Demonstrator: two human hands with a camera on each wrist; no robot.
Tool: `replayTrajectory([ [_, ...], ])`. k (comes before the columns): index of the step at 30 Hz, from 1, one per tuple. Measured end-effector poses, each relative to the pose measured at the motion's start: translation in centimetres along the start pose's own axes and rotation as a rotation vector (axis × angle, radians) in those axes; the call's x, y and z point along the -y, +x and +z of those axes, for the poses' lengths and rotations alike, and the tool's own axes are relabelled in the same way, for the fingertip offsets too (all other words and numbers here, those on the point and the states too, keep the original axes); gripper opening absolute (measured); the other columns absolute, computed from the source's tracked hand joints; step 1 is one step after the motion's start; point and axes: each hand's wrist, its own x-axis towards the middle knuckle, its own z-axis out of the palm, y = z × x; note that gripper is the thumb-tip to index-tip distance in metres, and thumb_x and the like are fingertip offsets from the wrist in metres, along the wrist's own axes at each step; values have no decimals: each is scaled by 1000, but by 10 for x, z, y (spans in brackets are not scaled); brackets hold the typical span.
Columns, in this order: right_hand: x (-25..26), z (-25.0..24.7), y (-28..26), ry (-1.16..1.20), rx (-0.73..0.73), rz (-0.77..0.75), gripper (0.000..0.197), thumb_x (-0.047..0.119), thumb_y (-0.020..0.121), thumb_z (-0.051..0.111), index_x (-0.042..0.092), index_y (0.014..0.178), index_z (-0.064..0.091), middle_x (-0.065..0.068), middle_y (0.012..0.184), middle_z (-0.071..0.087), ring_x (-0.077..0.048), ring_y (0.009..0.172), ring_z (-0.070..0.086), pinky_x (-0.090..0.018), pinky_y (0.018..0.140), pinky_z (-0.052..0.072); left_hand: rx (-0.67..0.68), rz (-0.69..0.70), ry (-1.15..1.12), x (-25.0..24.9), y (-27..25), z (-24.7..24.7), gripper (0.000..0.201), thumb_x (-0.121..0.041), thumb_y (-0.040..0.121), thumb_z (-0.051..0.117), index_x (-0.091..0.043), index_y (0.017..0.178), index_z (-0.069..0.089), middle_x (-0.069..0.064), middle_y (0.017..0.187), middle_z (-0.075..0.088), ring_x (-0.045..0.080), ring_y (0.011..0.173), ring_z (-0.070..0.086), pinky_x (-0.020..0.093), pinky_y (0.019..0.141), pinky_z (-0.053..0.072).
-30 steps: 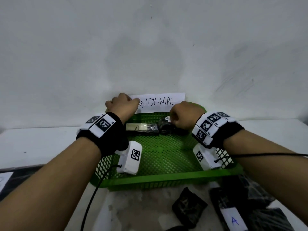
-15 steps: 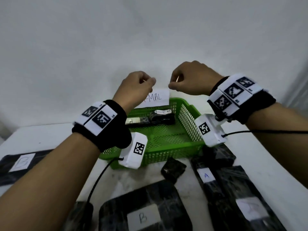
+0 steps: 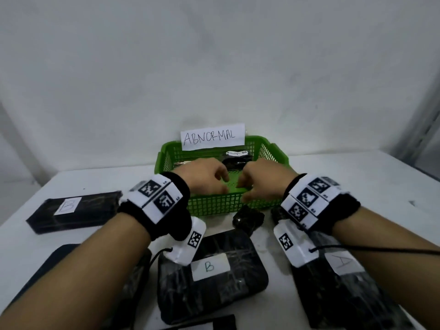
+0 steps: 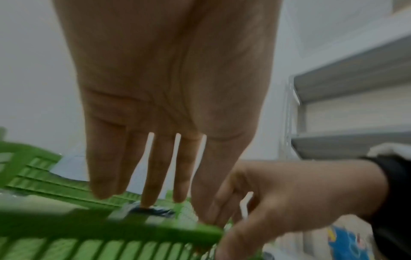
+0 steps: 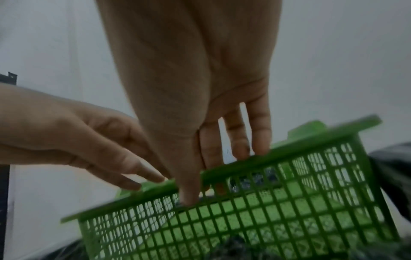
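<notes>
A green mesh basket [image 3: 271,158] stands at the back of the white table, with a paper sign reading ABNORMAL [image 3: 213,136] on its far wall. Inside lies a black wrapped pack [image 3: 235,159] with a white label. My left hand [image 3: 214,182] hovers over the near rim with straight fingers [image 4: 155,176] pointing down, holding nothing. Close beside it, my right hand [image 3: 250,186] is at the same rim [image 5: 289,151]. Its thumb [image 5: 189,193] is in front of the mesh wall and its fingers reach behind the rim. Both wrist views are blurred.
Black wrapped packs lie in front of the basket: one labelled B [image 3: 71,210] at the left, another B [image 3: 212,270] in the middle, one labelled A [image 3: 340,270] under my right forearm, and a small one [image 3: 248,219] by the basket. Grey shelving [image 4: 355,79] stands to the right.
Both hands came down from in front of the wall to the basket's near rim, and their curled fingers straightened. The head view pulled back and now shows more of the table.
</notes>
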Motion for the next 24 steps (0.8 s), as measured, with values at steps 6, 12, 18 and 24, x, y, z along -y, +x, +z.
replayTrajectory([
  [6,12,11,8,43,-110,32,32,41,83,80,26,112,75,6,112,74,-17,102,68,-39,92,57,-277,-89,-167,31,-2,16,30,-19,81,79,-24,108,66,-3,110,67,14,102,62,30,93,50],
  [12,-3,0,-22,184,-205,101,36,42,81,81,29,112,68,9,105,70,-13,97,65,-33,86,54,-466,-12,-142,0,-19,19,14,-40,91,63,-27,96,66,-10,87,66,12,83,64,35,79,57],
  [18,-56,-7,-97,60,-157,441,30,47,80,76,22,97,72,-3,99,70,-26,94,66,-32,77,50,-319,179,-119,-86,-18,48,25,-51,90,59,-28,86,64,-5,87,66,19,85,63,32,74,52],
  [24,-87,33,-146,19,114,627,57,66,75,75,19,105,61,-2,101,64,-24,92,62,-31,74,45,-31,216,158,-142,-11,97,36,-52,88,59,-19,102,63,3,98,61,26,92,59,33,73,45],
])
